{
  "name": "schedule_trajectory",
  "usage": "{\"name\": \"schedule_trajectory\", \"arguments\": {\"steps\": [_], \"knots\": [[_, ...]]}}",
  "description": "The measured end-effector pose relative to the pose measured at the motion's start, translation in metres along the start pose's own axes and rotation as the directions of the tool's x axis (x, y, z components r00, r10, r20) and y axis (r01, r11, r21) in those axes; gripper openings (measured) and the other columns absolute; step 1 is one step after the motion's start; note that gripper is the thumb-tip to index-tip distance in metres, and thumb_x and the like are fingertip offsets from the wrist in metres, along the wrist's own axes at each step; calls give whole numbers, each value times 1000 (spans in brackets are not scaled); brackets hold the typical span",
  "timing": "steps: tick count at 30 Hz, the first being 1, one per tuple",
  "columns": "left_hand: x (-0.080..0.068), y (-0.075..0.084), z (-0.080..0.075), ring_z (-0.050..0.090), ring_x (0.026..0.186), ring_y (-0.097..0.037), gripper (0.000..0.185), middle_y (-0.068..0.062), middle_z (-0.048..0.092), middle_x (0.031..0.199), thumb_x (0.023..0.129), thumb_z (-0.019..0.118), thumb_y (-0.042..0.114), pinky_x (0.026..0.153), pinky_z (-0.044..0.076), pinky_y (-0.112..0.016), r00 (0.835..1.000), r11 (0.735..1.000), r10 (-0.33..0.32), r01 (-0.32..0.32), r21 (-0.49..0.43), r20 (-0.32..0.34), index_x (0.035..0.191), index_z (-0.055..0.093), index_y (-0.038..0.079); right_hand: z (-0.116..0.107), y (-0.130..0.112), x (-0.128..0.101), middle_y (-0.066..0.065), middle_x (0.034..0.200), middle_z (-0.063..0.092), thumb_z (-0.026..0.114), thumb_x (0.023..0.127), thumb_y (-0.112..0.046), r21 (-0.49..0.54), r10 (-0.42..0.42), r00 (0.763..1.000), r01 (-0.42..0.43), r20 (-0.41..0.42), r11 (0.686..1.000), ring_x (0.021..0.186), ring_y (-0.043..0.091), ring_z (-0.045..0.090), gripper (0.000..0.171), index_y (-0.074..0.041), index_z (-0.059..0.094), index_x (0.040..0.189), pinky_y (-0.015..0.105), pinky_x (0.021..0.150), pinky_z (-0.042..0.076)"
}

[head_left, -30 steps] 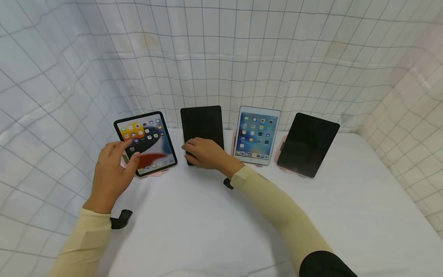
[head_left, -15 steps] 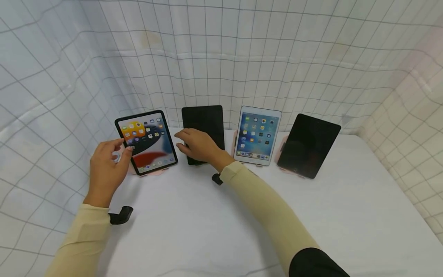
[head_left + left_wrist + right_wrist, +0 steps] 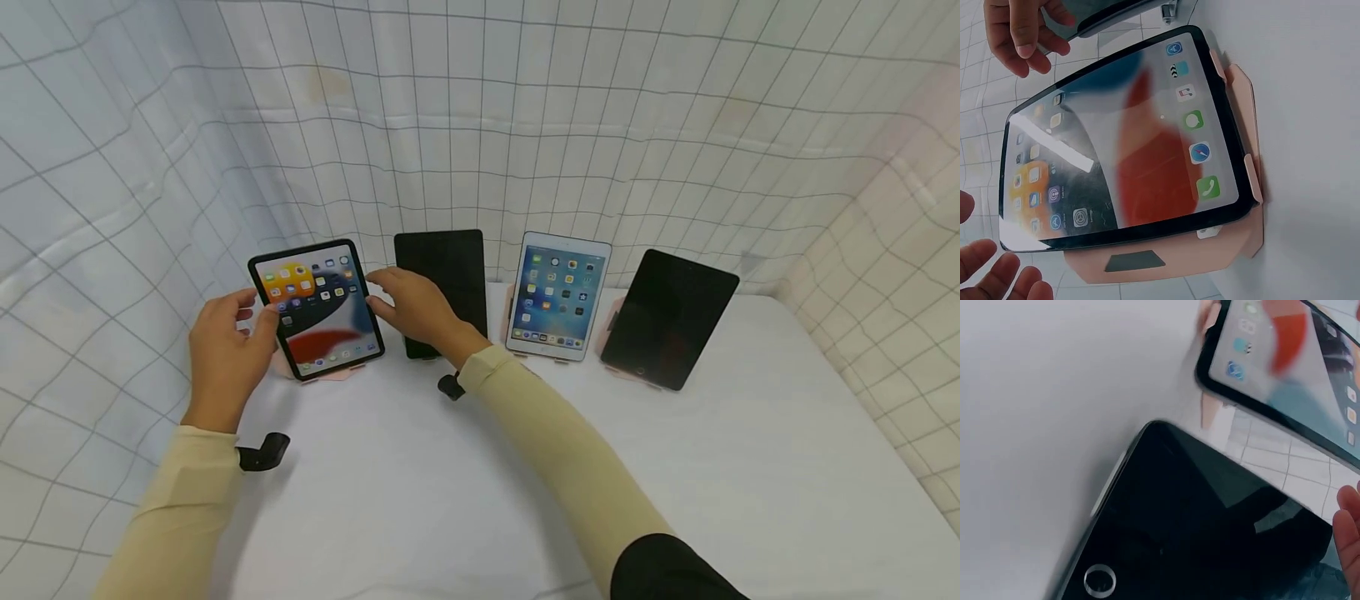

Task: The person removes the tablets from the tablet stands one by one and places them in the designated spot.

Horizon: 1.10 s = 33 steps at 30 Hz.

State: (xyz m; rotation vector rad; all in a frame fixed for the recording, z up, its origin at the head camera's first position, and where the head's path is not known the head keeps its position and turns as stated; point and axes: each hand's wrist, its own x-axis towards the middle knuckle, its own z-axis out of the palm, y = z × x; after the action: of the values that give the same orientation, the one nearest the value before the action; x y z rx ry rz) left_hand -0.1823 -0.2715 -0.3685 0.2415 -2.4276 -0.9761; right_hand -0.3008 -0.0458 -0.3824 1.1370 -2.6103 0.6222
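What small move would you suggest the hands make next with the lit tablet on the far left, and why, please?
Probably close both hands onto the side edges of the lit tablet. The left hand sits at its left edge and the right hand has reached its right edge, fingers relaxed, neither plainly gripping. It leans on a pink stand, so a two-sided hold seems steadiest.

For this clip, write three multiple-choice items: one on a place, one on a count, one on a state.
1. Where is the right hand?
A. at the leftmost tablet's right edge
B. on the far-right tablet
C. flat on the table

2. How many tablets stand in the row?
A. three
B. four
C. five

3. The leftmost tablet's screen is:
A. dark
B. cracked
C. lit, showing app icons

Key: 1 A, its fingers reach that edge; 2 B, the lit leftmost tablet, a dark tablet, a white-framed tablet and the far-right dark tablet; 3 C, icons glow in the head and left wrist views.
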Motion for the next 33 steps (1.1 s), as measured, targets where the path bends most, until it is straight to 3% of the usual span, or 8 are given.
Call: {"name": "schedule_trajectory", "arguments": {"steps": [9, 24, 27, 30, 33], "knots": [[5, -2, 6, 51, 124, -35, 53, -19, 49, 140, 101, 49, 32, 92, 49, -52, 992, 992, -122, 123, -32, 32, 146, 46, 2, 3, -8, 3, 3, 138, 57, 58, 102, -30, 237, 137, 990, -126, -30, 963, 113, 13, 61, 44, -10, 53, 141, 16, 92, 46], [12, -6, 8, 50, 127, -34, 54, -17, 47, 146, 103, 45, 31, 96, 49, -54, 982, 983, -172, 176, -48, 83, 150, 41, 4, 21, -21, 14, 2, 145, 51, 59, 101, -30, 339, 258, 966, -237, -20, 911, 129, 9, 49, 51, -11, 46, 147, 17, 103, 39], [13, -6, 9, 51, 125, -33, 52, -17, 47, 145, 103, 46, 29, 86, 54, -40, 982, 983, -173, 177, -44, 79, 149, 43, 4, 24, -24, 15, 2, 144, 53, 61, 101, -27, 395, 290, 957, -258, -20, 881, 125, 9, 53, 53, -12, 43, 148, 18, 99, 44], [14, -7, 11, 52, 123, -32, 51, -17, 48, 143, 103, 47, 28, 77, 53, -26, 983, 983, -172, 176, -52, 71, 148, 45, 5, 27, -25, 15, 2, 138, 56, 61, 100, -24, 445, 318, 947, -268, -41, 855, 118, 9, 57, 52, -11, 43, 147, 17, 90, 49], [15, -7, 13, 53, 123, -33, 51, -17, 48, 142, 103, 47, 27, 82, 56, -34, 984, 984, -166, 170, -51, 69, 148, 45, 5, 28, -24, 15, 4, 132, 60, 61, 101, -22, 460, 330, 941, -263, -71, 848, 110, 9, 59, 47, -9, 47, 144, 15, 82, 50]]}}
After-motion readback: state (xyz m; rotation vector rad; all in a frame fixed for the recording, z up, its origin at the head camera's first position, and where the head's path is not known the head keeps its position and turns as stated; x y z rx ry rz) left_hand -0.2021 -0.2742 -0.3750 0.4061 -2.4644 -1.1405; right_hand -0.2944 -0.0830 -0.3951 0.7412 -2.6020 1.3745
